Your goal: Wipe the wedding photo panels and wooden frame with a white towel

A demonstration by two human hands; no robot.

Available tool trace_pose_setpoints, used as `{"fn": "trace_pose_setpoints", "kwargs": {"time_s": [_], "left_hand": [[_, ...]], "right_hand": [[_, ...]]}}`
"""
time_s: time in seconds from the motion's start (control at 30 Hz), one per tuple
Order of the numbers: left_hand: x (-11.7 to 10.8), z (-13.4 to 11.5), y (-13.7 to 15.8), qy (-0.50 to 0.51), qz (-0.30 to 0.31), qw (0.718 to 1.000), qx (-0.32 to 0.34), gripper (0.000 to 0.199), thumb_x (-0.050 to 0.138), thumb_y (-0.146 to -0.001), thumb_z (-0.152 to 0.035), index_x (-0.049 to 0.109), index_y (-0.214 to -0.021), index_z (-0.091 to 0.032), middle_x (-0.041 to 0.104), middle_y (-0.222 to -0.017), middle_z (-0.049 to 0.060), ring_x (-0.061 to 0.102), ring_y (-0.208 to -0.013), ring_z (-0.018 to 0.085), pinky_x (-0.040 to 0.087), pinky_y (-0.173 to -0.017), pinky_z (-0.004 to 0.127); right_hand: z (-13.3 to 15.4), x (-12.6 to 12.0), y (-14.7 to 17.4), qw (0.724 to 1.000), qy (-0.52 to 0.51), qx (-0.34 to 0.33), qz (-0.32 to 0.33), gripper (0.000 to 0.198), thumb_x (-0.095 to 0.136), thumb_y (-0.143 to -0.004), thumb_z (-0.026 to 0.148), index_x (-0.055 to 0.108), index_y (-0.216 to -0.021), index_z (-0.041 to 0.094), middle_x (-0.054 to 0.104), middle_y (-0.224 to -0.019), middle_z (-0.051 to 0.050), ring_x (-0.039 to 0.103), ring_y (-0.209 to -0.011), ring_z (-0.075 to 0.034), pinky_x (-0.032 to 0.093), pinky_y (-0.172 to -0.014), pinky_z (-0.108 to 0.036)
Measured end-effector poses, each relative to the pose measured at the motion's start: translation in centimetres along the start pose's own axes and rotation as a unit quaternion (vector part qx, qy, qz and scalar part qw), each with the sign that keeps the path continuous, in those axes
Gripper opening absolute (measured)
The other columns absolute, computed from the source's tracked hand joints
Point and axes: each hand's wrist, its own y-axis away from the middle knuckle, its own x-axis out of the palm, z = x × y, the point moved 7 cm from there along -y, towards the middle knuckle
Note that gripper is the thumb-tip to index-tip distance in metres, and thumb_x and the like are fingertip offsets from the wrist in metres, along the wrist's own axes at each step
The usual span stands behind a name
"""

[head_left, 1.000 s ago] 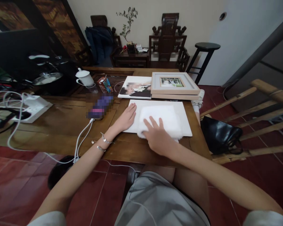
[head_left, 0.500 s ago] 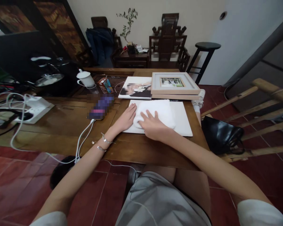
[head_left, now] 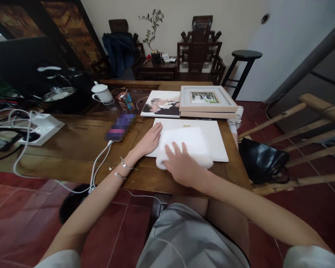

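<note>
Your right hand [head_left: 183, 166], fingers spread, has drawn the towel [head_left: 194, 138] nearer, baring a tan patch [head_left: 187, 126]; left hand [head_left: 150, 140], fingers together, touches the board [head_left: 217, 143].

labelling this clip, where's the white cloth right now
In the head view, the white cloth lies beneath the right hand, on the white board and past its near edge, just right of the left hand.

Folded white cloth [head_left: 195, 143] on a flat white board [head_left: 217, 143].
The plush, rounded-edged cloth covers the board's middle and overhangs its near edge; a small yellowish mark [head_left: 187, 125] shows just beyond the cloth's far edge. The rectangular board lies near the right edge of the wooden table [head_left: 149, 180].
</note>
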Motion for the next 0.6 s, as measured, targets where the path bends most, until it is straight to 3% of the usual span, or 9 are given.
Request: {"fn": "trace_pose_setpoints", "kwargs": {"time_s": [0.13, 0.3, 0.4, 0.6], "left_hand": [[0.1, 0.0, 0.1, 0.005, 0.004, 1.000, -0.004, 0.054, 0.028, -0.097, -0.035, 0.040, -0.142, -0.008, 0.032, -0.154, 0.016, 0.024, -0.145, 0.025, 0.019, -0.119, 0.045], [0.1, 0.0, 0.1, 0.005, 0.003, 1.000, -0.006, 0.054, 0.027, -0.097, -0.035, 0.040, -0.142, -0.007, 0.032, -0.154, 0.016, 0.023, -0.145, 0.024, 0.018, -0.119, 0.044], [0.1, 0.1, 0.1, 0.002, 0.001, 1.000, -0.007, 0.054, 0.026, -0.096, -0.033, 0.040, -0.142, -0.008, 0.032, -0.154, 0.014, 0.024, -0.144, 0.024, 0.019, -0.119, 0.044], [-0.1, 0.2, 0.0, 0.018, -0.011, 1.000, -0.009, 0.054, 0.030, -0.095, -0.036, 0.045, -0.140, -0.011, 0.036, -0.152, 0.013, 0.029, -0.143, 0.025, 0.022, -0.118, 0.045]], "right_hand": [[2.2, -0.3, 2.4, 0.997, -0.034, -0.054, 0.048, 0.033, 0.044, -0.090, 0.017, 0.065, -0.116, 0.016, 0.037, -0.148, -0.023, 0.035, -0.133, -0.046, 0.032, -0.101, -0.067], [0.9, -1.0, 2.2, 0.994, -0.079, -0.063, 0.035, 0.033, 0.048, -0.086, 0.014, 0.063, -0.115, 0.014, 0.045, -0.143, -0.020, 0.038, -0.133, -0.040, 0.034, -0.102, -0.062], [-0.9, -1.3, 0.9, 0.996, -0.080, -0.038, 0.033, 0.036, 0.043, -0.085, 0.009, 0.062, -0.116, 0.013, 0.050, -0.139, -0.019, 0.039, -0.132, -0.035, 0.034, -0.104, -0.058], [-5.7, -0.5, -3.1, 0.994, -0.081, 0.060, 0.036, 0.046, 0.038, -0.082, 0.004, 0.059, -0.122, 0.012, 0.049, -0.139, -0.019, 0.040, -0.130, -0.037, 0.033, -0.102, -0.059]]}}
